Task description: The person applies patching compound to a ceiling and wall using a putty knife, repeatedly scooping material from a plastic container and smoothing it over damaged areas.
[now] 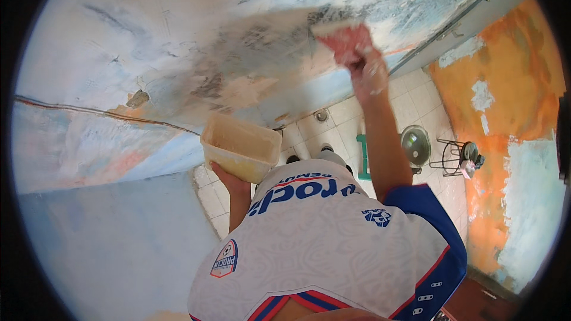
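1. Up at the wall (172, 6) we go, and the right hand (371, 76) is on the job, arm stretched out well ahead of the body, pale smears across its skin.
2. The fingers there are closed around a red scraper (350, 44), its wide pale edge turned to the wall beside a dark, rough patch (262, 38); the blur hides whether the whole edge touches.
3. Down to the left hand (237, 182), and it has a plastic tub (241, 150), cream coloured and box-shaped, held in front of the belly, just below that wall.
4. One digit shows along the tub's near side; the others are hidden behind or under it, so their exact spread I cannot tell.
5. The tub leans, its mouth open, residue smeared over the inside, yellowish stuff low on the near side.
6. Look at that wall: white, blue and grey blotches, a chipped spot (138, 98), and a thin cable (107, 110) running toward the tub.
7. Below, pale floor tiles (348, 113), a round drain (321, 115), and something green (362, 157) partly behind the right forearm.
8. Over on the right, a round bowl (416, 144), a black metal stand (447, 157), and an orange wall (511, 53) with pale patches.
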`<state>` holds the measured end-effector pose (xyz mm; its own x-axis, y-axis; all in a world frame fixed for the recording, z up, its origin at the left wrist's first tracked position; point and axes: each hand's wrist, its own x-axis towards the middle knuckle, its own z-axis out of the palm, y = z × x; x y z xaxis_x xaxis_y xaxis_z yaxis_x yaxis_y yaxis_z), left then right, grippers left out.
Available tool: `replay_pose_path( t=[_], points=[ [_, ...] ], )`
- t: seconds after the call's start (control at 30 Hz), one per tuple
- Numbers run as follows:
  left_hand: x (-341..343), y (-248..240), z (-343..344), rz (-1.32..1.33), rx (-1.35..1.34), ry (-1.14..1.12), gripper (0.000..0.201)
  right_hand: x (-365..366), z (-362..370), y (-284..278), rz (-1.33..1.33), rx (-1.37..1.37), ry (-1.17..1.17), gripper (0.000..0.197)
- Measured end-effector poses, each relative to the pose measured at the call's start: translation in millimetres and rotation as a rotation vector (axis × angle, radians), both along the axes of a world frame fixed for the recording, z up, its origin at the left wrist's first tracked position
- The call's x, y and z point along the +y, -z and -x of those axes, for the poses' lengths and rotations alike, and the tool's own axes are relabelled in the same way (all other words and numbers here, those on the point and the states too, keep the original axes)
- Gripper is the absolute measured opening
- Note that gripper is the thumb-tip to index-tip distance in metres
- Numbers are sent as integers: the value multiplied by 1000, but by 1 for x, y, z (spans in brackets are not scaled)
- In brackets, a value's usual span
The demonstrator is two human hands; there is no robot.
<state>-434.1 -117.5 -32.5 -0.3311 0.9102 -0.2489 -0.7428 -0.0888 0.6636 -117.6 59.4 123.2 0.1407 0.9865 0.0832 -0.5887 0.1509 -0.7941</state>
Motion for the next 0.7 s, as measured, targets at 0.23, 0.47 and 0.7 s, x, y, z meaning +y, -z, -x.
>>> replay_pose_path(
  t=[0.23, 0.47, 0.7],
  points=[
    [-7, 16, 12, 18, -13, -15, 77, -13, 29, 123, 376, -96, -70, 12],
    [-7, 9, 8, 6, 14, -3, 78, 1, 35, -35, 17, -169, 111, 17],
    [-8, 1, 6, 33, 10, -24, 78, 23, 21, 17, -132, 1, -58, 18]
  ],
)
